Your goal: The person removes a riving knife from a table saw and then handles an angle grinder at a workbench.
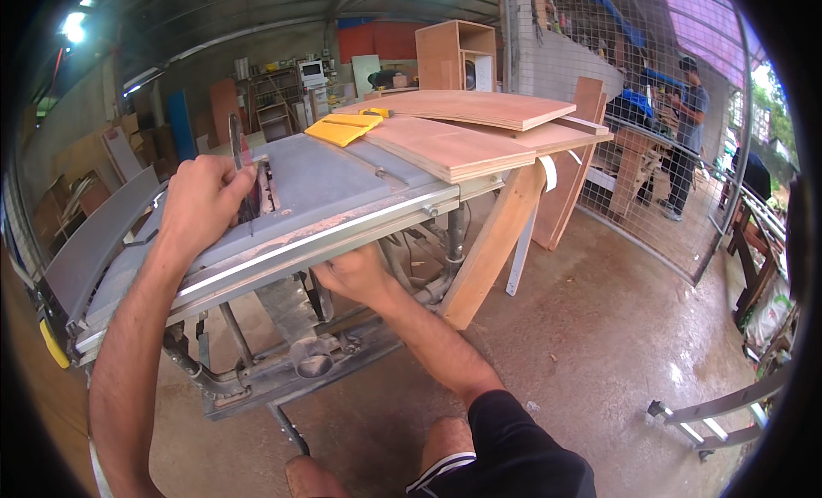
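Note:
My left hand (205,196) is over the top of the table saw (312,174), fingers curled and thumb pressed in. It is closed around a thin, upright metal blade (235,138), seen nearly edge-on beside the open slot (270,188). Below the table's front rail (321,245), my right hand (353,274) reaches in under the saw. Its fingertips are hidden by the rail and the shadow there, so what it touches does not show.
Plywood sheets (479,147) and a yellow plastic piece (342,128) lie at the table's right. A wooden leg (497,241) slants down beneath them. A ladder (719,412) is at lower right. Beyond a mesh gate (642,198) stands another person (687,130).

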A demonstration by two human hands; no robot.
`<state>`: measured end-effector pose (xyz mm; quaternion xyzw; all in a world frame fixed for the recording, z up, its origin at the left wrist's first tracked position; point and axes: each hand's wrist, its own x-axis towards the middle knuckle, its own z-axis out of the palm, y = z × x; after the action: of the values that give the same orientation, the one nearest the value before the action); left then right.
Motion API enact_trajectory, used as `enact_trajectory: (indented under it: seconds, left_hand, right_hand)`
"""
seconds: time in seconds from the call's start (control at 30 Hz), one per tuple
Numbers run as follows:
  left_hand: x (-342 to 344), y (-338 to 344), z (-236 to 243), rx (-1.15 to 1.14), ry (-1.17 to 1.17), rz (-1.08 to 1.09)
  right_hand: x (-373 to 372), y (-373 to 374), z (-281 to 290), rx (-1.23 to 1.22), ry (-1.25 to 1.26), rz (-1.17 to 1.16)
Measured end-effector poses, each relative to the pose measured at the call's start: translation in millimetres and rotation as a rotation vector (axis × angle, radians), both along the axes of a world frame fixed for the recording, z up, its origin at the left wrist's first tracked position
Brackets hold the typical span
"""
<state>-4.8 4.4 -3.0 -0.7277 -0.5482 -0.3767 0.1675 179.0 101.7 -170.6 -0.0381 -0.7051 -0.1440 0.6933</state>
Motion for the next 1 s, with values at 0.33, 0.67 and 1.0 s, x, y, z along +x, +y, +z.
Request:
enact_trajectory:
  seconds: [0.33,0.67,1.0]
  left_hand:
    - [-1,0,0,-0.003,-0.008,0.001]
    - [0,1,0,-0.015,-0.011,-0.001]
    - [-1,0,0,-0.008,0.010,0.011]
  right_hand:
    - [0,-4,4,-0.016,-0.022,-0.020]
    - [-4,3,-4,0.006,0.017,0.020]
    - [-8,-1,-8,0.005,0.063,0.108]
